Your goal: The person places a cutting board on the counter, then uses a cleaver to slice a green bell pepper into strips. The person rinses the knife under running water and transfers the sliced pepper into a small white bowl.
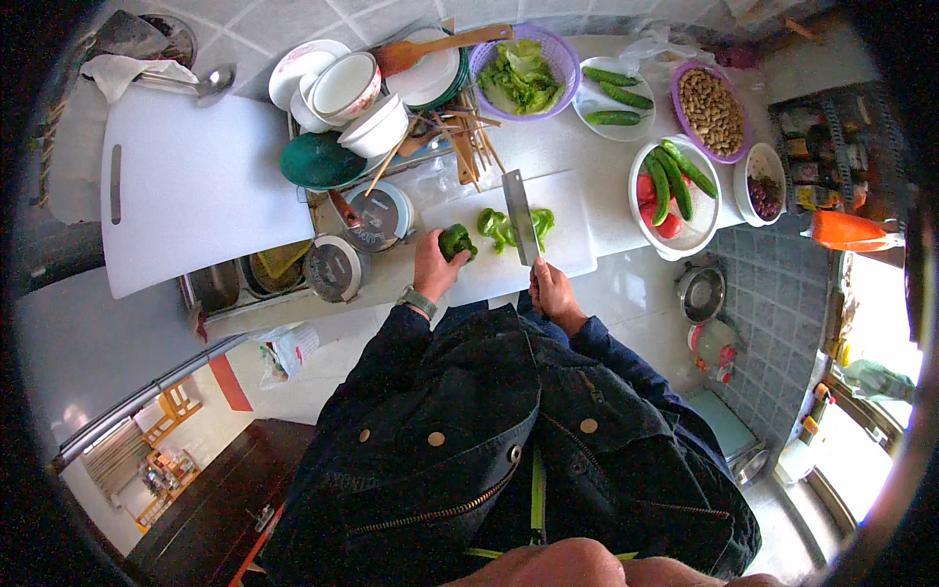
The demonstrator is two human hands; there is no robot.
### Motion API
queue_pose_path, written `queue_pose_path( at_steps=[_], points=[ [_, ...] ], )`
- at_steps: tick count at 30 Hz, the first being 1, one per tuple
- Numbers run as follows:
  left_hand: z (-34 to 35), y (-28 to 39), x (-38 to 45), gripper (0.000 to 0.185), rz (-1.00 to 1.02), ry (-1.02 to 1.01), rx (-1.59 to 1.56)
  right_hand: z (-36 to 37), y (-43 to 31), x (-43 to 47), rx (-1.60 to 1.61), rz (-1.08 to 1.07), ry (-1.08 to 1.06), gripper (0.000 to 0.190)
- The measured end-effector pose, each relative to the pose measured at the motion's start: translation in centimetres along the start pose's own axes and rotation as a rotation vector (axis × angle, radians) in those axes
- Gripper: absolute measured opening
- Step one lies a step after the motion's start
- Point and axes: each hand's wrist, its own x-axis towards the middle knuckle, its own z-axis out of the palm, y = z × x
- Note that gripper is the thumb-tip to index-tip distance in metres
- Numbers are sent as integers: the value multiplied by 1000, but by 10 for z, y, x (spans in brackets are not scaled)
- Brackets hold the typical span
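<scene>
My left hand (436, 265) holds a dark green pepper (458, 243) over the left part of a white cutting board (565, 273). My right hand (556, 292) grips the handle of a cleaver (520, 216), whose broad metal blade points away from me over the board. Cut pieces of green pepper (497, 229) lie on the board to the left of the blade, and more (543, 222) show to its right. The blade hides part of the board between them.
Stacked bowls (345, 88), chopsticks and a wooden spatula (433, 48) stand behind at left. A purple basket of lettuce (522, 77), a plate of cucumbers (615, 99), a colander (682, 238) with tomatoes and cucumbers, and a basket of peanuts (710, 110) stand behind and right. Pot lids (378, 216) are left.
</scene>
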Motion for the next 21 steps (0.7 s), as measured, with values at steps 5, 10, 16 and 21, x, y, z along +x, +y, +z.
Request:
queue_pose_path(
  at_steps=[5,10,16,21],
  points=[
    [0,32,16,66,288,63,179,11,23,-8,255,135,-95,56],
    [14,60,57,46,525,-139,313,25,52,0,140,74,-35,56],
    [37,57,84,28,442,-259,501,32,57,6,149,62,0,62],
    [25,58,85,36,275,-178,518,31,62,0,235,28,21,57]
  ],
)
